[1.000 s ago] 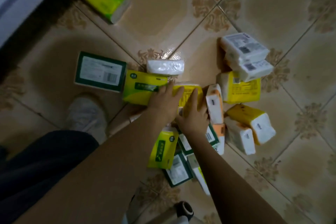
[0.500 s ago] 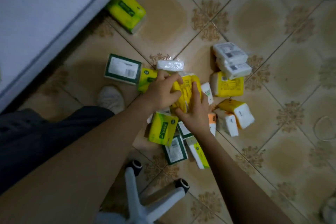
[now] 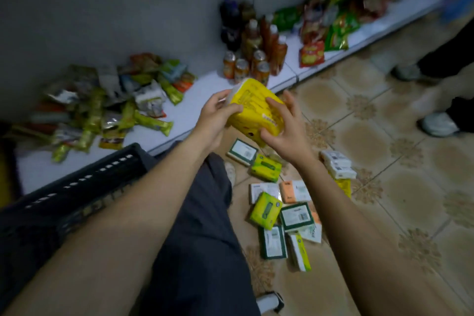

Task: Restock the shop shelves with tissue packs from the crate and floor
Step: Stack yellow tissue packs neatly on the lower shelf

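Gripping with curled fingers, the left hand (image 3: 214,117) holds the yellow tissue pack (image 3: 256,108) aloft beside the shelf (image 3: 191,102) (long axis slanting, white end pointing up-left toward it); the right hand (image 3: 286,132) clasps its right side, fingers spread, thumb underneath.

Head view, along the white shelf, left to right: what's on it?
Snack packet pile → drinks (cans in front, bottles behind) → red bag → green bags. Further right is too blurred to tell.
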